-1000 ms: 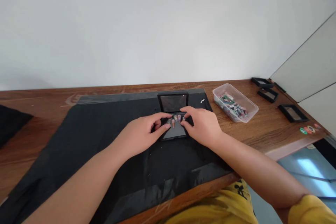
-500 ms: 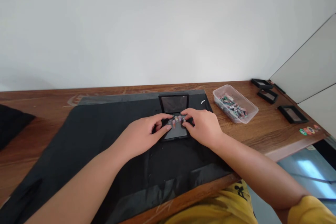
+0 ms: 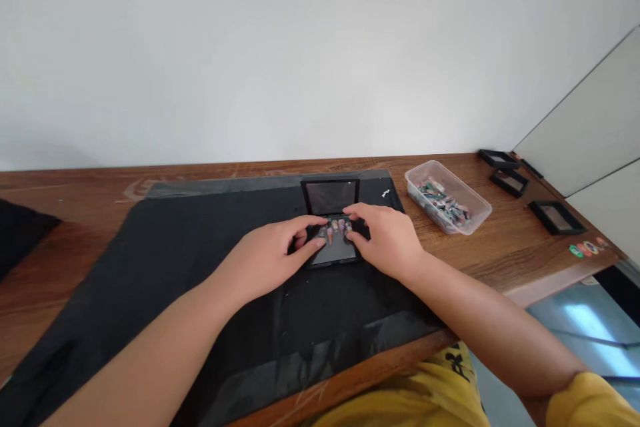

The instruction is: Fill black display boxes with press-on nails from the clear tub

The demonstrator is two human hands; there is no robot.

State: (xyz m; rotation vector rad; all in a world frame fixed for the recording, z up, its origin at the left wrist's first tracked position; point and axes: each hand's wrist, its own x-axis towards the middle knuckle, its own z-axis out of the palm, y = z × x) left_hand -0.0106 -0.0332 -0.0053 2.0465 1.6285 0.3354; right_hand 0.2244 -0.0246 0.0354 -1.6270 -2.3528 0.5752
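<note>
Bright, even daylight, soft and diffuse, no hard shadows. Faint sheen on the black mat [image 3: 200,267] near its front edge and on the worktop [image 3: 500,260] at right. Wide-angle bowing at the frame edges. Focus sharp mid-frame, small items slightly soft.

A black case [image 3: 331,213] holding pink and orange press-on nails [image 3: 336,229] sits on a black mat [image 3: 200,267] over a brown wooden table [image 3: 500,253]; a clear tub [image 3: 447,197] contains green, pink pieces.
</note>
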